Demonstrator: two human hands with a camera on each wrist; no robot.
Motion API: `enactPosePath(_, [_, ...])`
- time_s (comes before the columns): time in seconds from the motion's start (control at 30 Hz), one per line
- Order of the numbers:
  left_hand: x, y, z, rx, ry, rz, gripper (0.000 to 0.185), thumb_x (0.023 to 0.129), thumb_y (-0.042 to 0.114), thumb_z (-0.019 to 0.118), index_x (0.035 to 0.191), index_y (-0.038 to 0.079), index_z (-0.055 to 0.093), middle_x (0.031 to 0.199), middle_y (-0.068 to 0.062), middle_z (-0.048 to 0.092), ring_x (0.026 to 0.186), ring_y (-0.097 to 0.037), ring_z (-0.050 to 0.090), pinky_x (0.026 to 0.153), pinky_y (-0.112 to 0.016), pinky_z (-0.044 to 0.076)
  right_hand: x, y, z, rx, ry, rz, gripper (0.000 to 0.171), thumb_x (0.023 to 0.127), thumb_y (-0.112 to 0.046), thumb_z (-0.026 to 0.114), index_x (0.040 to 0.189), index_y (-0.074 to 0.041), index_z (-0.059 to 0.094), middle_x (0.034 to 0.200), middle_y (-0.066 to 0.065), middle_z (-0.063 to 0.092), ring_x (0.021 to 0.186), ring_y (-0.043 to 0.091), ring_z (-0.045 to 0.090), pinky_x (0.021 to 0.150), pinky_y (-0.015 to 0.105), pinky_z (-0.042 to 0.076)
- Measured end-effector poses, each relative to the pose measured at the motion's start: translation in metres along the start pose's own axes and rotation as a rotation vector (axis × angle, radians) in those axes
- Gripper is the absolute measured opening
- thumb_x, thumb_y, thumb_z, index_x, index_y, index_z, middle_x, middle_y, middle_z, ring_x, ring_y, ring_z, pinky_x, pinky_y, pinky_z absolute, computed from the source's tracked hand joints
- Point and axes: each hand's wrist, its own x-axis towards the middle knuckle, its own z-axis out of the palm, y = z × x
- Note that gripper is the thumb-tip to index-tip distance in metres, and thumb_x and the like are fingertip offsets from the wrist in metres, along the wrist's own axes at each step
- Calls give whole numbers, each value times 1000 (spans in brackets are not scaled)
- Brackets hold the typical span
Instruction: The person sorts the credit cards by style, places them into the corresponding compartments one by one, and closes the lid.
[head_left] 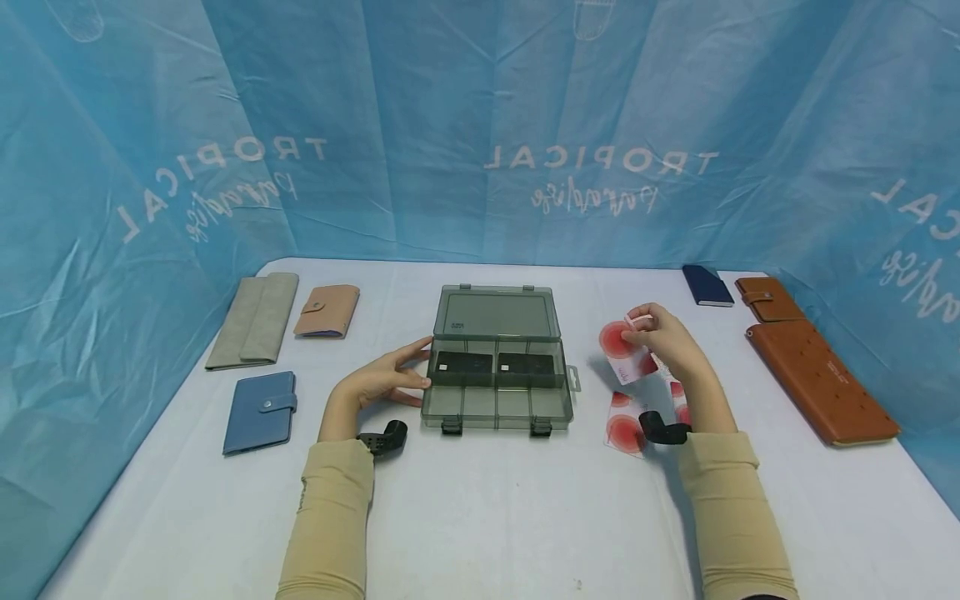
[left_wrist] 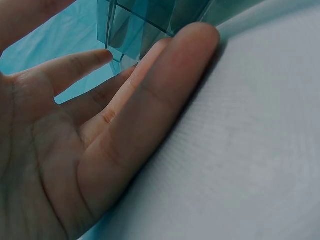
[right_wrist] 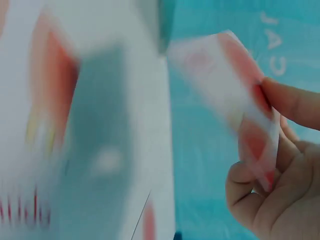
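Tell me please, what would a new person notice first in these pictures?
First the open grey plastic box in the middle of the white table, with two dark cards in its compartments. The left hand rests with straight fingers against the box's left side. To the right of the box, the right hand pinches a white card with red circles above the table, over a similar sheet.

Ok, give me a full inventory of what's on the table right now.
Organizer box: 1, smoky clear, centre, lid open.
Dark cards: 2, black, in the box's back compartments.
Red-dotted card: 1, white and red, pinched in the right hand.
Patterned sleeve: 1, white and red, on the table under the right hand.
Wallets left: grey, tan, blue.
Wallets right: navy, small brown, long brown.
Left hand: fingers straight, at the box's left wall.
Right hand: raised, holding the card.
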Motion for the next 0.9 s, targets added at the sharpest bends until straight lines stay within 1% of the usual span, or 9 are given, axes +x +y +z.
enactPosePath(0.1, [0, 0, 0, 1, -4, 4, 87, 84, 6, 64, 150, 19, 11, 153, -17, 7, 112, -33, 47, 83, -45, 53, -4, -14, 9, 97, 25, -68, 50, 90, -11, 56, 133, 0, 33, 104, 16, 47, 86, 19, 46, 71, 27, 43])
enactPosePath(0.23, [0, -1, 0, 1, -4, 6, 87, 84, 6, 65, 150, 19, 10, 153, -17, 7, 113, -33, 46, 83, -45, 53, -8, -32, 23, 166, -1, -132, 59, 88, -3, 56, 139, -2, 28, 102, 15, 45, 75, 13, 50, 71, 26, 48])
enactPosePath(0.37, [0, 0, 0, 0, -2, 7, 87, 84, 6, 64, 150, 19, 10, 153, -17, 7, 114, -34, 46, 83, -45, 53, -12, -46, 41, 155, -68, -178, 63, 86, 1, 54, 143, -10, 29, 109, 19, 42, 78, 21, 55, 77, 32, 54])
enactPosePath(0.53, [0, 0, 0, 1, -2, 7, 87, 84, 5, 64, 150, 18, 10, 153, -17, 7, 116, -35, 44, 83, -46, 53, -19, -61, 66, 140, -120, -229, 44, 89, -3, 54, 132, -10, 45, 110, 18, 44, 84, 26, 56, 76, 36, 56])
enactPosePath(0.63, [0, 0, 0, 5, 2, 4, 87, 84, 5, 64, 150, 18, 10, 152, -17, 8, 117, -37, 44, 82, -46, 53, -24, -67, 85, 125, -138, -244, 29, 92, -10, 54, 121, -9, 51, 99, 15, 53, 81, 29, 54, 74, 38, 53])
enactPosePath(0.67, [1, 0, 0, 5, 3, 3, 87, 84, 5, 64, 150, 18, 10, 152, -17, 8, 116, -37, 44, 82, -46, 53, -26, -69, 92, 108, -144, -248, 26, 92, -11, 54, 118, -9, 52, 93, 14, 55, 79, 30, 53, 70, 36, 51])
enactPosePath(0.73, [1, -1, 0, 6, 4, 0, 87, 84, 5, 64, 150, 18, 10, 152, -17, 8, 114, -36, 46, 82, -46, 53, -30, -72, 107, 57, -157, -257, 20, 92, -12, 55, 112, -10, 54, 77, 10, 55, 67, 28, 47, 59, 34, 44])
enactPosePath(0.8, [2, -1, -1, 5, 4, 1, 87, 84, 5, 64, 150, 19, 10, 152, -17, 8, 112, -33, 48, 82, -46, 53, -33, -74, 121, 3, -176, -265, 16, 92, -11, 55, 108, -11, 55, 68, 8, 53, 61, 26, 44, 55, 30, 39])
enactPosePath(0.9, [2, -2, -2, 5, 3, 3, 87, 83, 6, 65, 150, 18, 11, 152, -17, 8, 110, -30, 49, 82, -45, 53, -35, -73, 139, -79, -188, -280, 13, 91, -8, 57, 103, -13, 56, 71, 5, 56, 61, 15, 45, 54, 25, 39])
